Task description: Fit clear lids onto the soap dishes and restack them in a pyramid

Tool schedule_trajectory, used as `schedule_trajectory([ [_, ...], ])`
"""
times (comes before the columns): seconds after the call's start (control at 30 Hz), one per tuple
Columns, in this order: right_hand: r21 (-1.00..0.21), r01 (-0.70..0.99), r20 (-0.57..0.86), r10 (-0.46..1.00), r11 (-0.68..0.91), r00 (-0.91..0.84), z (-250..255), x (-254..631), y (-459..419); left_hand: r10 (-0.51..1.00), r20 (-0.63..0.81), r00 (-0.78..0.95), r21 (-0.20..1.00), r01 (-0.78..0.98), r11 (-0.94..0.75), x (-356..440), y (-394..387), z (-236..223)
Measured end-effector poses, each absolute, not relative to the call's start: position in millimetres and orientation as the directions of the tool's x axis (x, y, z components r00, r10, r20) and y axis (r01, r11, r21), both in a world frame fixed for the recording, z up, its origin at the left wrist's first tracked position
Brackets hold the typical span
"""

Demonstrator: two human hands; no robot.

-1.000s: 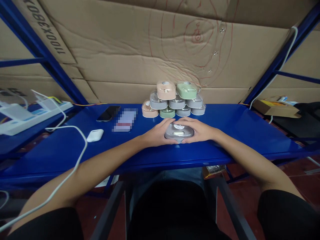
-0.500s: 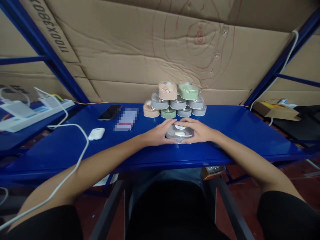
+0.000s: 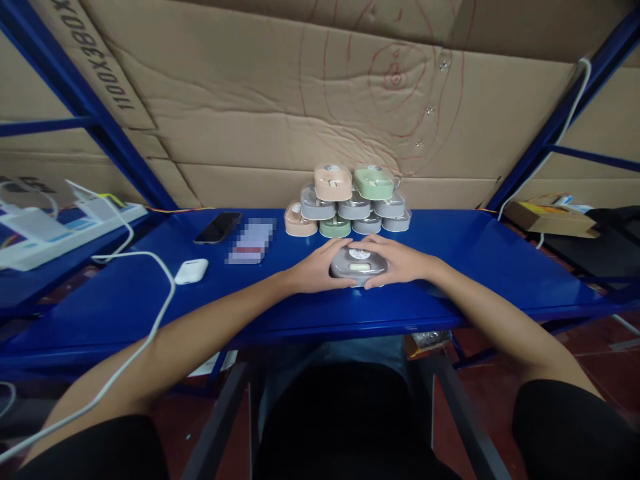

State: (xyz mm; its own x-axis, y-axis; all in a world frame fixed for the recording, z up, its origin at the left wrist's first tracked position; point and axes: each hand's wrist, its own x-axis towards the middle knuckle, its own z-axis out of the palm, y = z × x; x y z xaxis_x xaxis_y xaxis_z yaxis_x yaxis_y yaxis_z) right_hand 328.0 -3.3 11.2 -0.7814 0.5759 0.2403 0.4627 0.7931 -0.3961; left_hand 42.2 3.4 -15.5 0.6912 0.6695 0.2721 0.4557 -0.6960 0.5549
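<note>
A grey rounded case (image 3: 358,267) with a clear-looking cover, a pale latch and a white round sticker sits at the front of the blue table. My left hand (image 3: 320,268) curves around its left side, and my right hand (image 3: 399,262) around its right side. Just behind it rises a stack of similar cases in three tiers. A peach case (image 3: 333,184) and a green case (image 3: 374,184) form its top. Grey cases (image 3: 354,205) make up the middle tier. At the bottom are a peach case (image 3: 300,222), a green case (image 3: 335,227) and grey ones.
On the left of the table (image 3: 240,293) lie a dark phone (image 3: 218,227), a blurred-out phone-like item (image 3: 251,241) and a white earbud case (image 3: 191,271). A white cable (image 3: 167,301) crosses my left arm. A power strip (image 3: 75,233) stands far left, an open cardboard box (image 3: 550,219) far right.
The view has shifted very slightly. Both hands stay around the grey case, and the stack stands as before.
</note>
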Motion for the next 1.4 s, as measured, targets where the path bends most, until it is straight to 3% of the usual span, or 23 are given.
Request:
schedule_trajectory([
  [0.17,-0.377,0.529,0.136,0.611,0.76,-0.78,21.4,357.8,4.1,0.696,0.265,0.667,0.63,0.426,-0.649,43.1,2.0,-16.4],
  [0.3,-0.305,0.704,0.068,0.752,0.641,-0.655,23.8,413.8,21.7,0.666,0.262,0.699,0.566,0.447,-0.692,41.6,0.5,-15.7],
  [0.4,-0.186,0.947,-0.081,0.956,0.263,-0.282,30.3,450.1,31.5,0.659,0.251,0.709,0.52,0.476,-0.709,40.6,0.0,-15.1],
  [0.5,-0.082,0.987,-0.231,0.966,-0.136,0.114,41.3,466.7,38.1,0.656,0.241,0.715,0.51,0.482,-0.713,40.1,-0.2,-14.1],
  [0.6,-0.022,0.931,-0.217,0.91,-0.366,0.353,47.9,467.8,47.1,0.645,0.224,0.73,0.498,0.483,-0.72,39.7,-0.6,-12.6],
  [0.7,-0.068,0.864,-0.084,0.866,-0.499,0.493,43.7,463.2,57.8,0.632,0.206,0.747,0.485,0.484,-0.729,39.4,-1.6,-10.7],
  [0.8,-0.141,0.865,0.063,0.868,-0.481,0.493,32.6,459.2,66.1,0.626,0.198,0.755,0.481,0.482,-0.733,39.3,-2.7,-8.5],
  [1.07,-0.175,0.931,0.231,0.906,-0.32,0.355,16.5,453.6,77.0,0.611,0.195,0.767,0.466,0.476,-0.746,39.2,-3.3,-7.8],
  [1.4,-0.195,0.935,0.265,0.902,-0.295,0.34,21.1,458.2,76.1,0.609,0.184,0.771,0.455,0.483,-0.748,38.2,-2.7,-8.8],
])
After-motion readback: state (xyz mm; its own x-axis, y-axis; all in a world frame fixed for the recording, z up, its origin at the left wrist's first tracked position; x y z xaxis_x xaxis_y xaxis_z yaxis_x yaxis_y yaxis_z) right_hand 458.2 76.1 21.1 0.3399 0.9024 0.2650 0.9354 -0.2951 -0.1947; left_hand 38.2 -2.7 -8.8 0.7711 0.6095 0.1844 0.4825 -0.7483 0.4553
